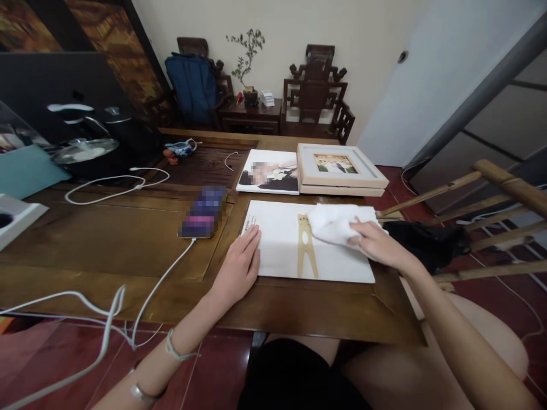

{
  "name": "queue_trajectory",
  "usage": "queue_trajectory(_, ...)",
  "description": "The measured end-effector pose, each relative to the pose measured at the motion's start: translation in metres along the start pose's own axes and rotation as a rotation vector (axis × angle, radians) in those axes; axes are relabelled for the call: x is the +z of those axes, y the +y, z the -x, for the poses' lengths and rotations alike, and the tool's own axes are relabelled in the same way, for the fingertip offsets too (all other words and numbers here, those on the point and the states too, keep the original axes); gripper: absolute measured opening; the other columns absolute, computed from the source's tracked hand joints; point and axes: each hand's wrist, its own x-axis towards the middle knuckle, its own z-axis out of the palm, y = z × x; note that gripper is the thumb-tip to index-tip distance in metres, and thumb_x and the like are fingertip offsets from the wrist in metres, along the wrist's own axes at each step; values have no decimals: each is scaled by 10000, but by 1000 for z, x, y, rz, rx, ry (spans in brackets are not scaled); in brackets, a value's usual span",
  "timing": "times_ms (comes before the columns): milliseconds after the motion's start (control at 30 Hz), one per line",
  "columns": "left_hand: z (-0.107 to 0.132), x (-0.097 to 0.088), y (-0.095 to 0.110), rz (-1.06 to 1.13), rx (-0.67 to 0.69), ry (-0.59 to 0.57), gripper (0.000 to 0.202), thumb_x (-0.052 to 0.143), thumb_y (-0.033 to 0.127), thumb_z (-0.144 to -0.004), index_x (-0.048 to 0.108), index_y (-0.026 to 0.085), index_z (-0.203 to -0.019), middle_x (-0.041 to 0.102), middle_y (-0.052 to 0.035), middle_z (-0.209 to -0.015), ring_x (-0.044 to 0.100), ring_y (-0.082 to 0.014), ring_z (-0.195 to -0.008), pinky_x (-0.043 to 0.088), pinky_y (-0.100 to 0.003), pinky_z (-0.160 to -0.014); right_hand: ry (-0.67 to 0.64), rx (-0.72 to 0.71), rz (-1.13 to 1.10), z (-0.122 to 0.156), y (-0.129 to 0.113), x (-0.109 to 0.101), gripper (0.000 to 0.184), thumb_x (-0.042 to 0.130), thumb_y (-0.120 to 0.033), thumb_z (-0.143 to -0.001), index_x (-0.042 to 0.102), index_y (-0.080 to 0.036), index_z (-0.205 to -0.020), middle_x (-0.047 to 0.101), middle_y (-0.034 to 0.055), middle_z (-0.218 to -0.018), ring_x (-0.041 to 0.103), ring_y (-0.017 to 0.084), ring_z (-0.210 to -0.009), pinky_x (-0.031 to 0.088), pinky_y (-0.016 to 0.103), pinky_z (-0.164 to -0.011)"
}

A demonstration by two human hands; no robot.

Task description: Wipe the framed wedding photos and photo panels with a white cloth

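Note:
A white rectangular panel (280, 259) lies flat on the wooden table, with small print near its upper left corner. A tan, A-shaped stand leg (301, 256) lies along its middle, its narrow end away from me. My left hand (240, 263) rests on the panel's left edge, fingers stretched out and close together. In my right hand (376, 242) is a bunched white cloth (335, 223), pressed onto the panel's upper right part. The cloth hides that area and touches the top of the stand leg.
Behind the panel are a photo print (269, 173) and stacked light-wood picture frames (342, 168). A phone (204, 212) with a white cable (164, 279) lies to the left. Farther left stands a pot with a glass lid (85, 151). A wooden rack (448, 199) stands right of the table.

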Motion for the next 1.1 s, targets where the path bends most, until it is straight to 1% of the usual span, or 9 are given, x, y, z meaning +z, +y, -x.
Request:
queue_trajectory(100, 0, 0, -1, 5, 1, -1, 424, 374, 188, -929, 443, 124, -1343, 447, -164, -1417, 374, -273, -1344, 342, -519, -1085, 81, -23, -4, -36, 3, -2, 125, 379, -218, -721, 454, -219, -621, 569, 4, -684, 569, 230, -770, 360, 484, -978)
queue_trajectory(200, 0, 1, -1, 5, 3, -4, 428, 378, 185, -928, 435, 134, -1349, 445, -161, -1419, 374, -273, -1344, 349, -522, -1080, 107, -19, 9, -38, -2, 6, 125, 375, -209, -744, 415, -230, -627, 523, -8, -622, 537, 214, -686, 309, 498, -1009)
queue_trajectory(333, 0, 1, -1, -7, 8, -4, 425, 375, 183, -929, 438, 114, -1344, 445, -169, -1417, 374, -274, -1344, 349, -520, -1081, 39, -26, 37, 6, -17, 20, 160, 368, -194, -771, 485, -242, -672, 539, -9, -609, 555, 221, -677, 341, 493, -995)
queue_trajectory(467, 0, 1, -1, -14, 8, 3, 424, 375, 182, -928, 443, 106, -1339, 451, -173, -1412, 380, -274, -1340, 353, -518, -1079, -87, 33, 32, 62, -34, 17, 222, 405, -226, -790, 608, -248, -878, 656, 47, -899, 556, 300, -1057, 373, 493, -990)
queue_trajectory(600, 0, 2, -1, -3, 6, 7, 427, 379, 180, -926, 440, 116, -1344, 449, -168, -1415, 376, -274, -1343, 349, -520, -1081, -287, 4, -48, 84, -37, 1, 212, 441, -228, -790, 645, -249, -847, 650, 50, -1078, 446, 316, -1238, 324, 476, -1046)
queue_trajectory(800, 0, 2, -1, 4, 5, 7, 432, 387, 178, -922, 439, 139, -1349, 446, -156, -1419, 369, -268, -1348, 342, -508, -1091, -113, 71, -203, 33, -11, 3, 175, 491, -303, -762, 627, -199, -798, 656, 47, -919, 578, 292, -970, 338, 510, -1015)
queue_trajectory(933, 0, 1, -1, 3, 6, 2, 430, 376, 177, -927, 434, 139, -1351, 444, -161, -1419, 368, -271, -1348, 342, -516, -1088, 100, -6, -153, -17, -19, 21, 164, 401, -215, -799, 541, -198, -715, 628, 12, -753, 594, 241, -862, 223, 557, -1075)
queue_trajectory(1000, 0, 1, -1, 6, 10, -1, 433, 376, 176, -928, 426, 146, -1357, 444, -157, -1420, 366, -270, -1349, 342, -522, -1086, 142, -25, -89, -32, -31, 33, 181, 372, -159, -809, 547, -203, -789, 659, 22, -816, 603, 245, -913, 140, 606, -1084)
queue_trajectory(1100, 1, 1, -1, 10, 8, -3, 435, 378, 180, -930, 420, 151, -1362, 441, -154, -1423, 365, -269, -1349, 340, -529, -1083, 120, -133, 32, -35, -53, 50, 257, 381, -86, -782, 571, -181, -927, 616, 113, -1196, 464, 297, -1223, 101, 653, -1067)
